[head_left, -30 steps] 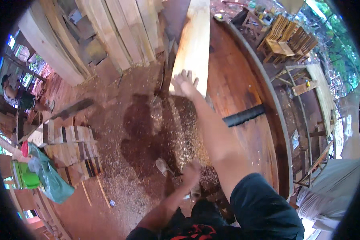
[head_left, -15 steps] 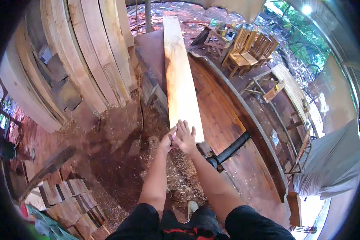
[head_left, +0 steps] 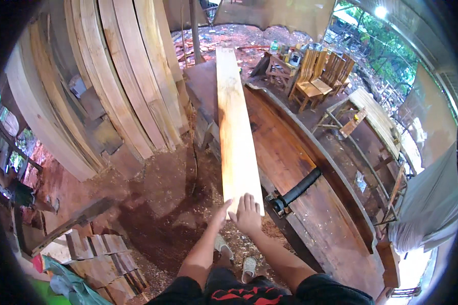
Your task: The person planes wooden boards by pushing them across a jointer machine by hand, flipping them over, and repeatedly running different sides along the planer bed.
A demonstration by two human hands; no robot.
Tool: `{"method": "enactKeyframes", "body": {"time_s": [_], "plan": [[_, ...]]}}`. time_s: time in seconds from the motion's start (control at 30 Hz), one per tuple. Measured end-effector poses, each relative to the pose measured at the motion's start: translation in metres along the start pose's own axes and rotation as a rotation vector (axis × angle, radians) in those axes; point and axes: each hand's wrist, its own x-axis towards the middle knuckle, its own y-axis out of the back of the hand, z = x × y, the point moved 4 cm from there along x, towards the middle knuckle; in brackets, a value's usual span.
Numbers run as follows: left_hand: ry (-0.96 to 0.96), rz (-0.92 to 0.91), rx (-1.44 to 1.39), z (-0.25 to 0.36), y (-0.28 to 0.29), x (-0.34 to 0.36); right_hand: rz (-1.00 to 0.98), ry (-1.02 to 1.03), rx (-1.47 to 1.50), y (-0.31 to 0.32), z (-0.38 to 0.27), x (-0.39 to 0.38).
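Note:
A long, pale wooden board [head_left: 237, 147] runs away from me, its near end in my hands and its far part over the workbench. My left hand [head_left: 222, 213] is closed on the board's left edge near that end, with some of its fingers hidden. On the top face, my right hand [head_left: 248, 216] lies flat, fingers stretched forward. A black cylindrical tool [head_left: 295, 193] that looks like a power tool rests on the bench to the right of the board.
The brown wooden workbench [head_left: 310, 223] has a raised rim along its far right side. Several tall planks [head_left: 132, 76] lean at the left, and cut blocks [head_left: 104, 269] are piled at lower left. Wooden chairs [head_left: 310, 86] and a slatted table [head_left: 374, 119] stand beyond. Shavings litter the ground.
The board has come toward me, its near end now nearer my body than the black tool. Both hands moved back with it. My view has tilted up slightly, and both my feet now show.

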Motion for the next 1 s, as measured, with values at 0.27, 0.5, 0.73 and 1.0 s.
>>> {"method": "enactKeyframes", "body": {"time_s": [0.27,0.5,0.73,1.0], "plan": [[-0.031,-0.185,-0.259,-0.157,0.033,-0.089,0.018,0.277,0.143,0.045,0.010,-0.171],[-0.137,0.376,0.548,-0.121,-0.043,-0.236,-0.116,0.234,0.806,0.032,0.062,-0.244],[-0.354,0.144,0.894,-0.135,-0.118,-0.254,-0.474,-0.298,0.899,0.072,0.103,-0.229],[-0.657,-0.055,1.188,-0.214,-0.136,-0.214,-0.175,-0.661,0.884,0.084,0.182,-0.246]]}}
